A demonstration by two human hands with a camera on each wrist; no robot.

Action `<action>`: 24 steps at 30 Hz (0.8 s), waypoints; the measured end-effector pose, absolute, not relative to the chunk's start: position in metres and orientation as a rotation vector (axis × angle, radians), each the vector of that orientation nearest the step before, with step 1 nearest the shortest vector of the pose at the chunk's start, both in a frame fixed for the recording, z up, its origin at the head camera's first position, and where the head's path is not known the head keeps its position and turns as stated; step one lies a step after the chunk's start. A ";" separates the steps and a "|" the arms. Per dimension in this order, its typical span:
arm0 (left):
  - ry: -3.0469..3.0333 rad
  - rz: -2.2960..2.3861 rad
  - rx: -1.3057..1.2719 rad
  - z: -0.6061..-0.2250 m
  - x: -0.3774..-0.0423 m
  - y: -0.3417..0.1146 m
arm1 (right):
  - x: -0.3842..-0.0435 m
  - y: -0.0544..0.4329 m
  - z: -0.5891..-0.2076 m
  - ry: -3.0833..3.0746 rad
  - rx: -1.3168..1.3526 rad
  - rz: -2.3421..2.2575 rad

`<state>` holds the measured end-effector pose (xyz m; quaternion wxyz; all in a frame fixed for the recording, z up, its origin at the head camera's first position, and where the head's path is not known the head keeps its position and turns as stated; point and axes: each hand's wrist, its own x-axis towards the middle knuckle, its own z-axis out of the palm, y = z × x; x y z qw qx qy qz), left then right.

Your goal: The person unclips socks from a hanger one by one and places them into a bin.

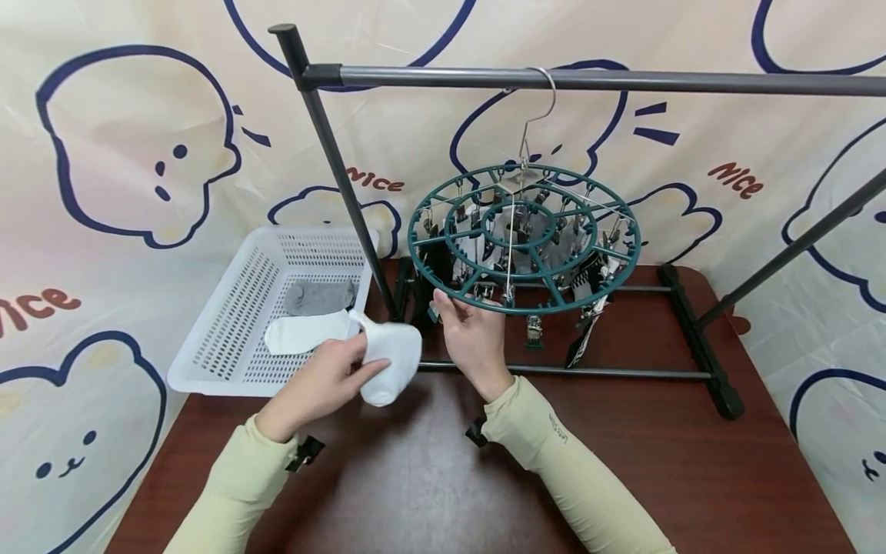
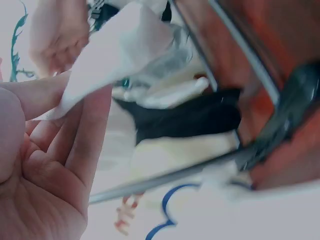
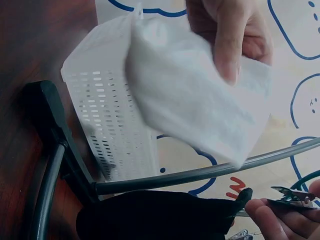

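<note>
Left hand (image 1: 325, 377), fingers pinching unhung white sock (image 1: 393, 362); right hand (image 1: 477, 342) pinching clip (image 3: 294, 198); hung pieces (image 2: 190, 119), one o'clock; basket (image 1: 220, 308), ten o'clock, two remaining pieces (image 1: 320, 298).

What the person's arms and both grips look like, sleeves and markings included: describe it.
Both arms wear long pale yellow-green sleeves: the left sleeve shows no marking, the right sleeve carries small dark lettering near the cuff. A small black piece sits at each wrist, left and right. Left grip and right grip are bare, without gloves.
</note>
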<state>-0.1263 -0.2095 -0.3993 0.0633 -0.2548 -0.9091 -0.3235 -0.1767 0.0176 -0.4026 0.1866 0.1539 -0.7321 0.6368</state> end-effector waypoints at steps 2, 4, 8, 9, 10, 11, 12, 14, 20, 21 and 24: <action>-2.734 -0.974 -0.745 -0.392 -0.127 -0.220 | -0.177 0.018 -0.403 -2.066 0.432 1.809; -2.715 -0.952 -0.720 -0.386 -0.128 -0.230 | -0.176 0.018 -0.402 -2.074 0.434 1.821; -2.713 -0.801 -0.602 -0.374 -0.135 -0.258 | -0.177 0.019 -0.403 -2.067 0.463 1.831; -2.714 -0.764 -0.566 -0.372 -0.138 -0.265 | -0.177 0.019 -0.403 -2.058 0.473 1.831; -2.716 -0.726 -0.534 -0.370 -0.141 -0.273 | -0.177 0.019 -0.403 -2.047 0.484 1.833; -2.718 -0.693 -0.503 -0.369 -0.145 -0.281 | -0.177 0.019 -0.403 -2.035 0.489 1.836; -2.722 -0.672 -0.473 -0.368 -0.149 -0.289 | -0.178 0.018 -0.403 -2.024 0.491 1.837; -2.731 -0.631 -0.415 -0.368 -0.157 -0.305 | -0.178 0.018 -0.403 -2.013 0.488 1.837; -2.867 -0.531 -0.280 -0.373 -0.178 -0.346 | -0.176 0.015 -0.398 -2.058 0.436 1.798; -2.880 -0.518 -0.278 -0.373 -0.181 -0.351 | -0.175 0.015 -0.397 -2.064 0.429 1.795; -2.905 -0.472 -0.276 -0.374 -0.191 -0.364 | -0.175 0.015 -0.397 -2.075 0.415 1.795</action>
